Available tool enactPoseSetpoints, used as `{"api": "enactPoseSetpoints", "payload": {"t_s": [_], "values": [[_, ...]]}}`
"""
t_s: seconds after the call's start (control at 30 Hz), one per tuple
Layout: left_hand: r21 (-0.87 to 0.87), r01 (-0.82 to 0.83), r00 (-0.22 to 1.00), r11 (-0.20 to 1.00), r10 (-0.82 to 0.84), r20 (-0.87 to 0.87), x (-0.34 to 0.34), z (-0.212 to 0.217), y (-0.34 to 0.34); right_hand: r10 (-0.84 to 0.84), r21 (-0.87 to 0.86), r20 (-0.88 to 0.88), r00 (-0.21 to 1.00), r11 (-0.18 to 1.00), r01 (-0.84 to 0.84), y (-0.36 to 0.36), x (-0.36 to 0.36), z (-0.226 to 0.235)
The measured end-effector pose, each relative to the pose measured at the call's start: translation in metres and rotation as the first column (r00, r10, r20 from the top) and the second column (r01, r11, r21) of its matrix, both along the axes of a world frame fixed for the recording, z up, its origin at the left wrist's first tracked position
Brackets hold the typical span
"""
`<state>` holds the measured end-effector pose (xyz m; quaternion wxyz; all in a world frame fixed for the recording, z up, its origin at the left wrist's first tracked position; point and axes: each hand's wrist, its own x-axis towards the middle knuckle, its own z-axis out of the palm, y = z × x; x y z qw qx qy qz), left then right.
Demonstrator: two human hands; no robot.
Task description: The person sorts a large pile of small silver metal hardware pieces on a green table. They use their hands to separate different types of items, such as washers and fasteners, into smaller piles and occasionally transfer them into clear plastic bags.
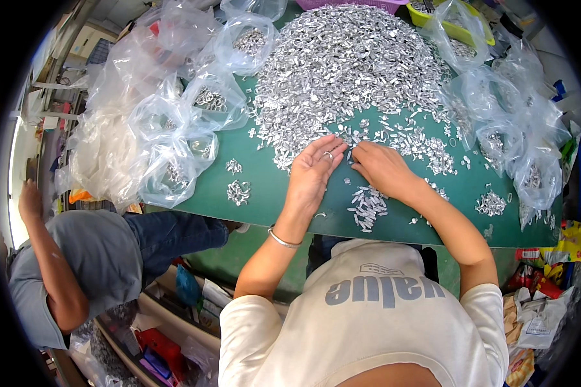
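**Two hands at the edge of a heap of small metal parts**

On the green table, in the head view, we see both hands lying side by side at the near edge of a big heap of small silver metal pieces. The left hand lies palm down, its fingers stretched forward and close together, the tips touching loose pieces at the fringe of the heap; a ring sits on one finger and a thin bracelet circles the wrist. The right hand lies just beside it, fingers curled down onto the scattered pieces; whether it pinches one we cannot tell, as the fingertips are hidden under the hand.

Just below the right hand, toward the body, lies a small sorted cluster of pieces. Left of the left hand lie two smaller clusters. Further left is a bank of clear plastic bags, several holding metal parts; more such bags stand to the right of the right hand.

At the far left, well apart from both hands, another person in a grey shirt sits beside the table.
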<state>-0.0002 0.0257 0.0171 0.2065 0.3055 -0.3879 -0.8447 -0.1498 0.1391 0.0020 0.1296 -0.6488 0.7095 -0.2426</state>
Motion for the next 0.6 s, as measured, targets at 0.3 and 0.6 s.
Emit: {"api": "enactPoseSetpoints", "payload": {"t_s": [0.3,0.6], "values": [[-0.383,0.278,0.961,0.881,-0.25,0.121,0.009,-0.006,0.01,-0.193,0.156,0.628,0.754,0.98,0.121,0.008,-0.004,0.04],[-0.348,0.447,0.881,0.824,-0.339,0.329,-0.01,-0.011,0.002,-0.233,0.095,0.632,0.739,0.97,0.224,0.026,-0.013,0.028]]}}
